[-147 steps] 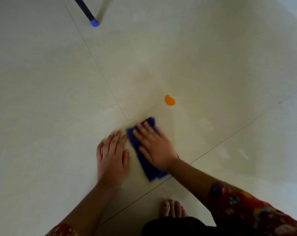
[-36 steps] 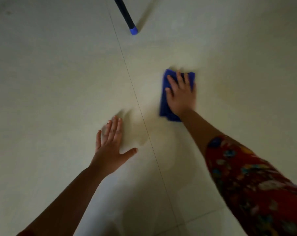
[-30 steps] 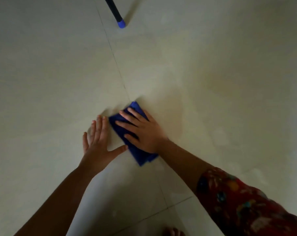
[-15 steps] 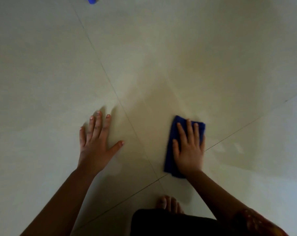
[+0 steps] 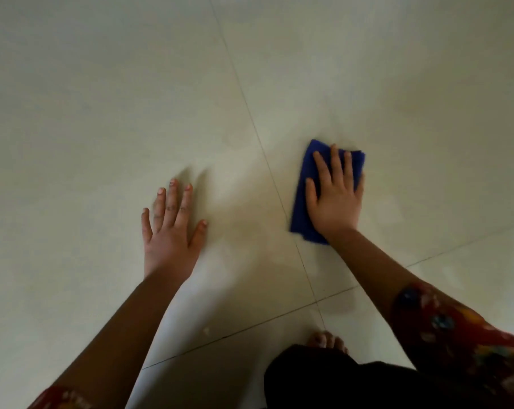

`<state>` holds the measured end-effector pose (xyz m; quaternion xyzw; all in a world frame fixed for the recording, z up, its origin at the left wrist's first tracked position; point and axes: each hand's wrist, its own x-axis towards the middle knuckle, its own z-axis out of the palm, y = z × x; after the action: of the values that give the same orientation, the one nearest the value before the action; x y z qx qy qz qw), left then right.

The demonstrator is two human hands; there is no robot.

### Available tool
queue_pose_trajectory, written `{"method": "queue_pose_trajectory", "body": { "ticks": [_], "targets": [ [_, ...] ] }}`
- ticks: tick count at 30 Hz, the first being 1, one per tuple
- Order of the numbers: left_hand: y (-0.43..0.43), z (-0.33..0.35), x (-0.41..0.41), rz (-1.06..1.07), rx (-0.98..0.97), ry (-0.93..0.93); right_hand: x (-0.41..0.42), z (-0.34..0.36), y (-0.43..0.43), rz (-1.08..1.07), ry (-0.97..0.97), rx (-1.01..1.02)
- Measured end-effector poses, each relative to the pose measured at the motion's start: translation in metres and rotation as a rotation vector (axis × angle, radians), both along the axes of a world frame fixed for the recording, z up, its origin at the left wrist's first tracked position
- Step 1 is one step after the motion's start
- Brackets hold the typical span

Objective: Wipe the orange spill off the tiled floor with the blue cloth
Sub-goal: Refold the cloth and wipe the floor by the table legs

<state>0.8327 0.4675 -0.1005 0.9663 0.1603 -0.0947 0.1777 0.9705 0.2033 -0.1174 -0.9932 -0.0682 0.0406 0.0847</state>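
The folded blue cloth (image 5: pixel 300 214) lies flat on the tiled floor (image 5: pixel 102 113) right of centre, just right of a grout line (image 5: pixel 249 113). The right hand (image 5: pixel 335 202) presses on it with fingers straight and slightly apart, likely to spread pressure for wiping. No orange spill shows anywhere in view. Left of centre, the left hand (image 5: pixel 170 234) rests flat on the floor, fingers splayed, seemingly propping the crouched person.

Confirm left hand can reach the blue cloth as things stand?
Probably yes: only bare tiled floor lies between the left hand and the blue cloth, though the right hand covers most of it.
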Motion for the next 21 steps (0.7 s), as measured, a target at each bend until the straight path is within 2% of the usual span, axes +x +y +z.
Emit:
{"method": "queue_pose_trajectory", "body": {
  "ticks": [2,3,6,7,8,9,13,15,17,19,21],
  "targets": [
    [0.001,-0.003,-0.001,0.033,0.002,0.004,0.011,-0.001,0.045,0.07,-0.031,0.025],
    [0.002,-0.003,-0.001,0.043,0.005,0.006,0.006,-0.002,0.064,0.189,-0.051,0.029],
    [0.007,-0.003,-0.001,0.081,0.046,0.012,-0.044,0.001,0.071,0.788,-0.018,-0.012],
    [0.011,-0.001,-0.001,0.098,0.049,0.029,-0.052,0.003,0.056,0.912,0.001,-0.026],
    [0.015,0.001,-0.003,0.121,0.041,0.044,-0.045,0.004,0.04,0.946,0.005,-0.029],
    [0.017,0.003,-0.004,0.141,0.034,0.054,-0.029,0.004,0.028,0.88,-0.011,-0.033],
    [0.035,0.002,-0.022,0.143,0.078,0.067,0.072,0.002,0.054,0.282,0.009,-0.038],
    [0.043,0.001,-0.021,0.114,0.088,0.08,0.107,0.007,0.106,0.177,0.033,-0.009],
    [0.047,0.003,-0.014,0.121,0.06,0.073,0.106,0.004,0.157,0.305,0.039,-0.006],
    [0.054,0.01,-0.009,0.144,0.045,0.074,0.067,0.004,0.184,0.621,-0.015,0.013],
    [0.064,0.013,-0.008,0.151,0.041,0.114,0.018,0.005,0.165,0.938,-0.067,0.03]
  ]
}}
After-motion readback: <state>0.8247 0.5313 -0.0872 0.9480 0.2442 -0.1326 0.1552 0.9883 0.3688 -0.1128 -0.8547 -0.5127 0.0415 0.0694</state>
